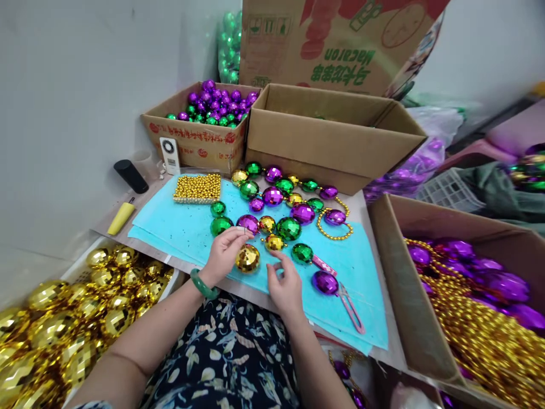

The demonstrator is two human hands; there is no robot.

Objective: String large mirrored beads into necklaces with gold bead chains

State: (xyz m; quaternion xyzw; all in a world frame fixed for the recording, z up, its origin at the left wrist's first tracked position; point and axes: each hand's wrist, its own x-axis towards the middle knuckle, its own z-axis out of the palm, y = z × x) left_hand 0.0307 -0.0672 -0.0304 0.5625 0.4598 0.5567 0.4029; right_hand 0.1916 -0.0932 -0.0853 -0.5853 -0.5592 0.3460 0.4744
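Note:
My left hand [224, 254], with a green bangle on its wrist, is closed in a pinch above a large gold faceted bauble [247, 259]. Whatever thin thing lies between its fingertips is too small to name. My right hand [286, 282] has its thumb and index finger apart, the index fingertip close by a smaller gold bauble [273, 243]. Beyond both hands, purple [302, 213], green and gold baubles lie in strung rows. To the right rest a green bauble [302, 253], a purple bauble [325, 282] and pink-handled scissors [352, 309].
Blue sheets [170, 224] cover the table. A tray of small gold beads [197, 188] sits at the back left, before a carton [196, 136] of baubles. Another carton [327, 147] stands behind. Gold baubles [102, 307] fill a bin at left; a carton [392, 244] flanks the right.

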